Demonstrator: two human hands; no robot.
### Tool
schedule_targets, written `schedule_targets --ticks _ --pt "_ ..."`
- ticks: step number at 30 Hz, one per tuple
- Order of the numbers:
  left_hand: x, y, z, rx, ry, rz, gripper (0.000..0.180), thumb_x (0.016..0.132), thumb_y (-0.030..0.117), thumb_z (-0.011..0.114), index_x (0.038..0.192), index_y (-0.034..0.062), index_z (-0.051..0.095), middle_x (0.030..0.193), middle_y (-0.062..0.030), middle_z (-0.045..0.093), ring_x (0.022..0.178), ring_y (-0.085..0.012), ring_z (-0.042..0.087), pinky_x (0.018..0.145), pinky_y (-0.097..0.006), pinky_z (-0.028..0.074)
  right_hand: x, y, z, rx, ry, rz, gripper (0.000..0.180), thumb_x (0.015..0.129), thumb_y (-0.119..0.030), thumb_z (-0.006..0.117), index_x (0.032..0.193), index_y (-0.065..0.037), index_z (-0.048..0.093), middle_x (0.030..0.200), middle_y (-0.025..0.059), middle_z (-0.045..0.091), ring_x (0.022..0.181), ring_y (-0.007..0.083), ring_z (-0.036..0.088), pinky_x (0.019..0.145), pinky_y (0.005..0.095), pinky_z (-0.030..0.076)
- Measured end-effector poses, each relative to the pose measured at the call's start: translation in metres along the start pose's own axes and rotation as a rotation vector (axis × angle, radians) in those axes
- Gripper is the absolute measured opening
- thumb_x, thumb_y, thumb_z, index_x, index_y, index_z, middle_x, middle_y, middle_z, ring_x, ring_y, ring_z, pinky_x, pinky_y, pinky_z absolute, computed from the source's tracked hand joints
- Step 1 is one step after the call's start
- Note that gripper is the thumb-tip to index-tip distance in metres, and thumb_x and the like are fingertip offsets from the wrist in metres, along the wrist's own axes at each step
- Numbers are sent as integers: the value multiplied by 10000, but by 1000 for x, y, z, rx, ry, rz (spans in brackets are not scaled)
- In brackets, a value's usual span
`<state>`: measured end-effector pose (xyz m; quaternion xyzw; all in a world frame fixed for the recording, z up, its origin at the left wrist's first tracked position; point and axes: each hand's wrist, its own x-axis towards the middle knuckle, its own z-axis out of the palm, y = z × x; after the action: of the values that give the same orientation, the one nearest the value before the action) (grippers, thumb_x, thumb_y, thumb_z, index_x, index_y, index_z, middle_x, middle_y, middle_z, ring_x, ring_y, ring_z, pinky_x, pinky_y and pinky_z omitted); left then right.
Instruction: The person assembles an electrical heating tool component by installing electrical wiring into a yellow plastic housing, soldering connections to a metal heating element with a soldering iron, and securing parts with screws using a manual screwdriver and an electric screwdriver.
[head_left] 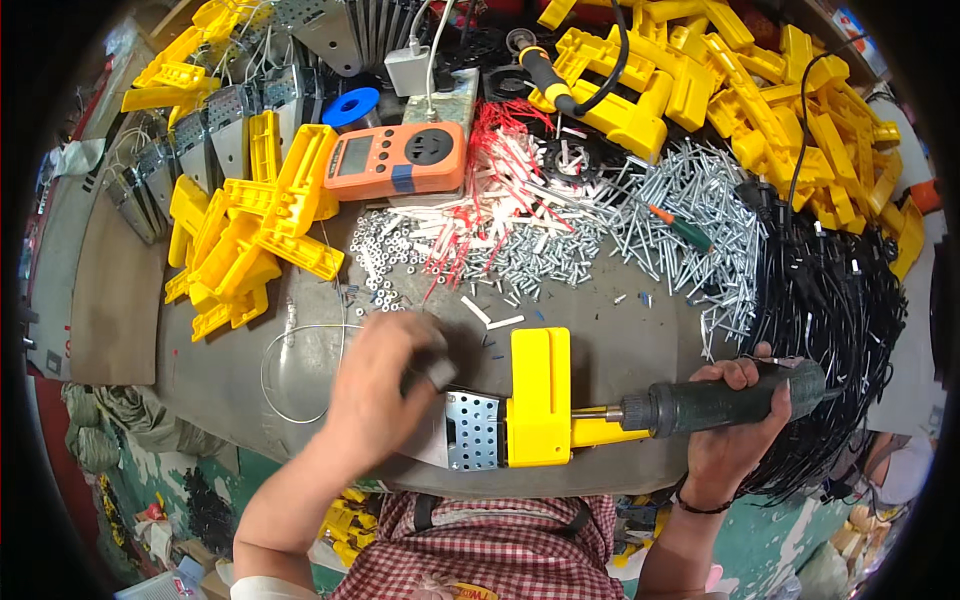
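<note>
My right hand (738, 415) is wrapped round a dark green electric screwdriver (700, 402), which lies level with its shaft pointing left. The shaft end meets a yellow plastic housing (538, 395) near the table's front edge. From the housing's left side sticks a perforated metal plate (475, 430), with a flat grey blade-like part (428, 440) beyond it. My left hand (385, 375) is above that grey part, its fingers curled and smeared by motion. A dark grey patch shows at its fingertips; whether it holds anything is not clear. A thin pale wire (268, 375) loops beside it.
Loose screws (690, 230), small white nuts or washers (380, 250) and white sleeves with red wires (500, 180) cover the table's middle. An orange meter (395, 160) stands behind. Yellow housings (240, 250) are piled left and far right; black cables (830, 310) bundle at right.
</note>
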<state>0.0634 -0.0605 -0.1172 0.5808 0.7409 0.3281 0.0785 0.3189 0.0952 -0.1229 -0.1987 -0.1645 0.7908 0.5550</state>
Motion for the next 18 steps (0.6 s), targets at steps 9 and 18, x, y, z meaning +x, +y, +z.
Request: schedule_targets --ticks 9,18 --pt "4 -16 -8 152 -84 123 244 633 -52 640 833 31 528 837 -108 594 834 -285 571 737 -350 463 2 0 2 -14 5 12 366 843 -290 544 1136 -91 451 798 6 461 782 139 467 841 353 400" --pt "-31 16 17 -456 3 -221 153 689 65 685 767 85 555 800 -13 666 894 -194 599 1045 -517 177 0 3 6 -28 31 7 359 836 -256 547 1125 -68 444 809 6 440 788 126 457 843 344 400"
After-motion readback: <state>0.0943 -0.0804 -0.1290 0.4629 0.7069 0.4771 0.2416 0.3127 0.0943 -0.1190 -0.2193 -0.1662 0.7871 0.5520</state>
